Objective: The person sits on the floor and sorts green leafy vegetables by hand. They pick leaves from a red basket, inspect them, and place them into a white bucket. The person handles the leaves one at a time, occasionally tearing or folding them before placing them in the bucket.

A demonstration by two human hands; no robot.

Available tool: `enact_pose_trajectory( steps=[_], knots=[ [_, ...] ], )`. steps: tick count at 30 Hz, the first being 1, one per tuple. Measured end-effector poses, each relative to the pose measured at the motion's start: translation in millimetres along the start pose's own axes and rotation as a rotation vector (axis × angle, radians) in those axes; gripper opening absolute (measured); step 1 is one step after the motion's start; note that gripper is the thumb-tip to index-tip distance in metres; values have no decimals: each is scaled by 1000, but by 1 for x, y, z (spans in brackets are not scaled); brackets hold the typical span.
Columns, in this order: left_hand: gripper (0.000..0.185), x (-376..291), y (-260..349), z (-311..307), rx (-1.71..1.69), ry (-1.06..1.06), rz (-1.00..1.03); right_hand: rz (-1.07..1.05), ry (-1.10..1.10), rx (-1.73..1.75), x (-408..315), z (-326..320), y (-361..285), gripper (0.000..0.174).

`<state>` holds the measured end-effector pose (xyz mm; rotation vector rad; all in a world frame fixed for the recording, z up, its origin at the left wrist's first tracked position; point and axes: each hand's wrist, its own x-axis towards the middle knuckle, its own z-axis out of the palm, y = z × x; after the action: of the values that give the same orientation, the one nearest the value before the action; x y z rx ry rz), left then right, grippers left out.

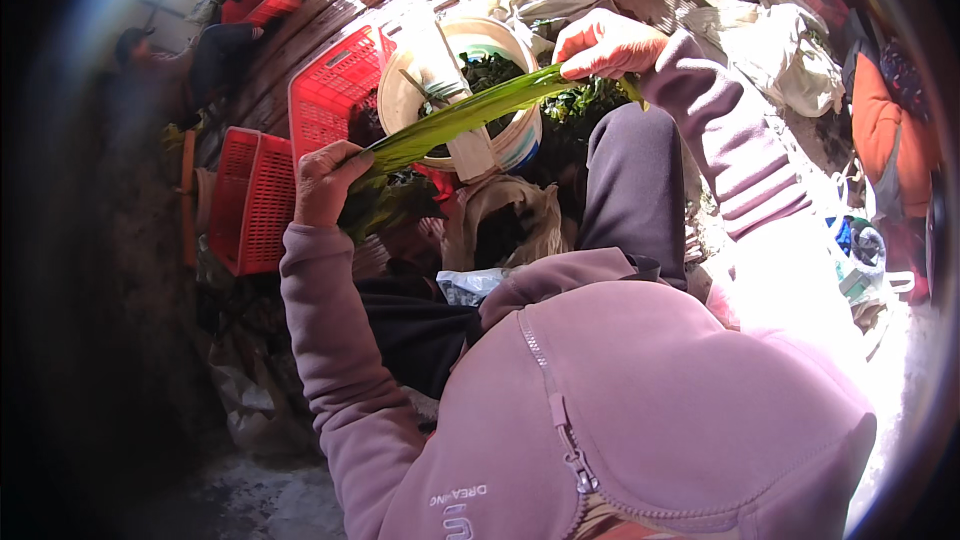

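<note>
A long green seaweed blade (465,114) is stretched at a slant across the view, above a white bucket (391,101). My left hand (328,178) pinches its lower end between thumb and fingers, and more of the leafy strip hangs below that hand. The other end is gripped by my right hand (611,45), higher up, with a short piece showing past the fingers. Across the bucket's mouth lies a wooden board (474,154) with something tied around it. Dark green leaves (495,73) fill part of the bucket.
Red plastic baskets (251,202) stand left of the bucket. An open cloth sack (469,221) with dark contents sits between my legs. Pale sacks (780,52) lie at the right. Another person (217,60) sits at the far left.
</note>
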<state>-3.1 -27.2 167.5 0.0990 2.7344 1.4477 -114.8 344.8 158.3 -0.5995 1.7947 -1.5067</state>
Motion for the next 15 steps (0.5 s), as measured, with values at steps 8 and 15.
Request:
enact_pose_trajectory(
  steps=[8,15],
  knots=[
    [5,-11,-5,-52,114,-8,5,-130,57,-84,9,9,11,17],
    [6,-12,-30,-94,149,61,33,-137,34,22,19,28,-21,14]
  ],
)
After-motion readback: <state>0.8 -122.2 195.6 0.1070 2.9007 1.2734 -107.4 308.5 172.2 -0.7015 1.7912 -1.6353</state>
